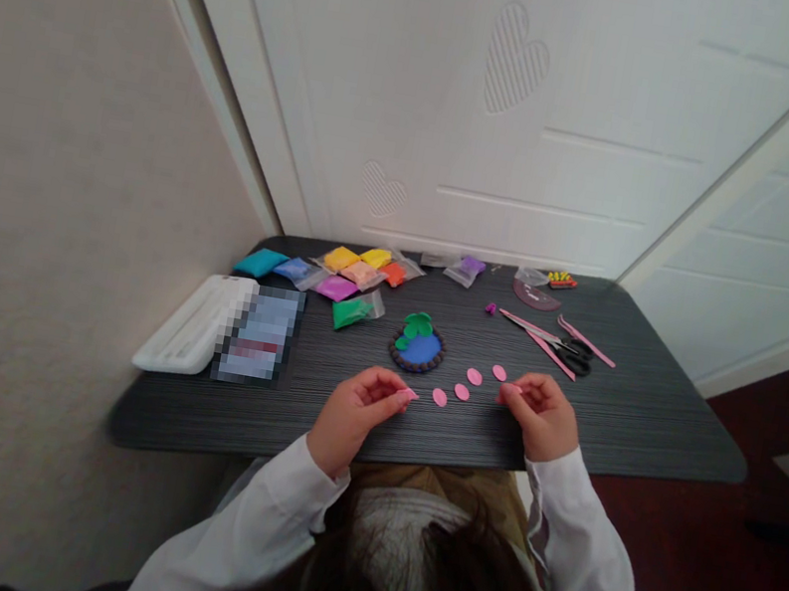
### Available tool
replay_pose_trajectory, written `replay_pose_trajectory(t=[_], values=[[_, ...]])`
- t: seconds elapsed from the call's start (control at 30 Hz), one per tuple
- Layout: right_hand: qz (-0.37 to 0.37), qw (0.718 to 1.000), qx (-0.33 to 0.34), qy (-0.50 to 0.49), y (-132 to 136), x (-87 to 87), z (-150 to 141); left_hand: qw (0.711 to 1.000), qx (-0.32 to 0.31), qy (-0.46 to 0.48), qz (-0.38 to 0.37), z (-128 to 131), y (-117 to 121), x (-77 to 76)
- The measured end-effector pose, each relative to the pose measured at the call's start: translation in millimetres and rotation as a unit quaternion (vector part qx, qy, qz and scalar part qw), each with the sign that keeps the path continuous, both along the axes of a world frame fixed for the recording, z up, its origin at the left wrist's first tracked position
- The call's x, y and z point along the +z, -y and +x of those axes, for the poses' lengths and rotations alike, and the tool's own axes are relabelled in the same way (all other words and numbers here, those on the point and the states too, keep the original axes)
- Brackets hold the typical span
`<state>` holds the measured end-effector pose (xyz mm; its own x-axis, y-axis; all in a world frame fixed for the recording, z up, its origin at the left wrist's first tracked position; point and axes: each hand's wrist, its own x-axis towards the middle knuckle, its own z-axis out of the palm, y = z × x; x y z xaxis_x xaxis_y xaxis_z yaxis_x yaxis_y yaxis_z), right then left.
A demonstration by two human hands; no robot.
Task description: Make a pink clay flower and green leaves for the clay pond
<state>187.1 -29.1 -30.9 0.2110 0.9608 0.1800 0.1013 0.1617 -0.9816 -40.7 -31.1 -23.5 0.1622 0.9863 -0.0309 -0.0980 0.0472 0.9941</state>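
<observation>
Left hand (pixel 354 412) rests near the front edge of the dark table (pixel 645 428), fingers pressed together on a small pink clay piece (pixel 410 394), pinched at its edge between thumb and fingertip. Right hand (pixel 542 416) sits on the other side of the petal row; its fingers are curled inward around what looks like another bit of pink clay at the fingertips, too small to tell for sure. Between the hands, four flat pink ovals (pixel 461 391) lie apart from one another in a slanted line on the table, just in front of the round clay disc (pixel 418 348) with blue centre, dark rim and green leaves. Judgement: the ovals are light, soft and thin; they will dent, stretch or take fingerprints under pressure and may stick to the table. Best lifted by the rim with a gentle pinch, or peeled up from one end, not pressed on the face. Behind the disc and to its left: clay packets (pixel 348 280) in teal, blue, yellow, orange, purple and green, and further left a white tray (pixel 187 334) beside a blurred card. To the right of the disc: pink tools and scissors (pixel 567 350), well apart from the hands. Nothing stands between the hands and the ovals; the disc is near enough that a sleeve (pixel 563 485) reaching over could brush it.
</observation>
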Motion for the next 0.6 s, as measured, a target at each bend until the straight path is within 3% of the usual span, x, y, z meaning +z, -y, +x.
replay_pose_trajectory(t=[0.37,0.6], values=[[0.007,0.996,-0.001,0.086,0.8,-2.3,2.6,1.000,0.001,-0.007,0.001,-0.1,-0.4,0.2],[0.026,0.998,-0.007,0.056,-2.0,-7.7,2.8,1.000,0.007,0.002,-0.002,1.1,0.5,1.9]])
